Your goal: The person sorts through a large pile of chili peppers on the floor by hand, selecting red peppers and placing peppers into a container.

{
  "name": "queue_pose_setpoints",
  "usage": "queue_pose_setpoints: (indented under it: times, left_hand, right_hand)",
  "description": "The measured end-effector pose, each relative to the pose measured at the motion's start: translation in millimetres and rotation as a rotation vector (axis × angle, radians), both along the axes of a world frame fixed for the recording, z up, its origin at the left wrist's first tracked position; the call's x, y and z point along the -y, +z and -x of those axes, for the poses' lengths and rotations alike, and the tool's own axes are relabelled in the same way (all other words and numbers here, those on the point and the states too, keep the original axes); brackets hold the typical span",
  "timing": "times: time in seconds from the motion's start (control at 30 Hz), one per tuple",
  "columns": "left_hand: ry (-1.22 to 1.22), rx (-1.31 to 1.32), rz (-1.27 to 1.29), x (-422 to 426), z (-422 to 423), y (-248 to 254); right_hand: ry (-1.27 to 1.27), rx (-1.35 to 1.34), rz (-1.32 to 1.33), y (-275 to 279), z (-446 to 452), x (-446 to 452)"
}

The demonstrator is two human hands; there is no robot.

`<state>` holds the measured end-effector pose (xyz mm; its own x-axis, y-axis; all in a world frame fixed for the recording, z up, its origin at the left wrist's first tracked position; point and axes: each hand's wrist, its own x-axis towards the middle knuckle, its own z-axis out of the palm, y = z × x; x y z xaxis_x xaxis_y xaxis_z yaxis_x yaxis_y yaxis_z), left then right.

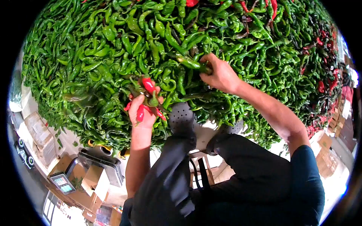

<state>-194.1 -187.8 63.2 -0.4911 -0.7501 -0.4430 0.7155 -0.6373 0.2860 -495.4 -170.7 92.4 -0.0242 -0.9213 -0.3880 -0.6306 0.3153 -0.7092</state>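
A huge heap of green peppers (128,41) fills the view ahead of me. Low over its near side, my left hand (141,111) is closed round several red peppers (149,85) and some greenish ones, which stick out between thumb and fingers. Farther up and to the right, my right hand (220,73) has its thumb and fingers closed on the right end of a green pepper (188,62), just above the heap. The pepper's paler end points left.
Dark perforated shoes (181,117) touch the heap's near edge. Red peppers (321,86) lie at the far right. Lower left are a scale with a display (63,183), a cardboard box (90,201) and a dark case (102,162). More boxes (324,154) stand at the right.
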Motion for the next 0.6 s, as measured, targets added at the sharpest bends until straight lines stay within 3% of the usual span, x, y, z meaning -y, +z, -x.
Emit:
queue_pose_setpoints:
  times: [0.03, 0.07, 0.2, 0.3, 0.33, 0.4, 0.43, 0.47, 0.53, 0.57, 0.6]
  left_hand:
    - [0.014, 0.010, -0.021, 0, -3, -1]
    - [0.025, 0.000, 0.008, -1, -6, -6]
    - [0.002, -0.074, 0.006, -5, -4, -9]
    - [-0.040, -0.096, -0.048, -10, 6, -9]
    - [-0.059, -0.094, -0.041, -11, 9, -11]
    - [-0.093, -0.107, 0.012, -13, 19, -5]
    - [-0.105, -0.112, 0.041, -15, 24, -2]
    - [-0.120, -0.134, 0.041, -14, 27, -2]
    - [-0.112, -0.145, -0.012, -15, 33, 2]
    - [-0.111, -0.152, -0.038, -16, 37, 5]
    - [-0.121, -0.183, -0.029, -16, 42, 10]
  right_hand:
    - [0.065, 0.014, -0.087, 18, 11, -14]
    - [0.063, 0.018, 0.044, 16, 23, -39]
    - [-0.353, 0.000, -0.214, 66, 64, -150]
    - [-0.420, -0.254, -0.218, 99, 81, -263]
    - [-0.678, -0.102, -0.352, 112, 78, -302]
    - [-0.979, -0.123, -0.342, 121, 67, -401]
    - [-1.070, -0.165, -0.435, 137, 58, -441]
    - [-1.003, -0.348, -0.402, 144, 46, -489]
    - [-1.134, -0.337, -0.283, 143, 8, -593]
    - [-1.201, -0.312, -0.510, 151, -4, -624]
    - [-1.337, -0.265, -0.360, 155, -23, -638]
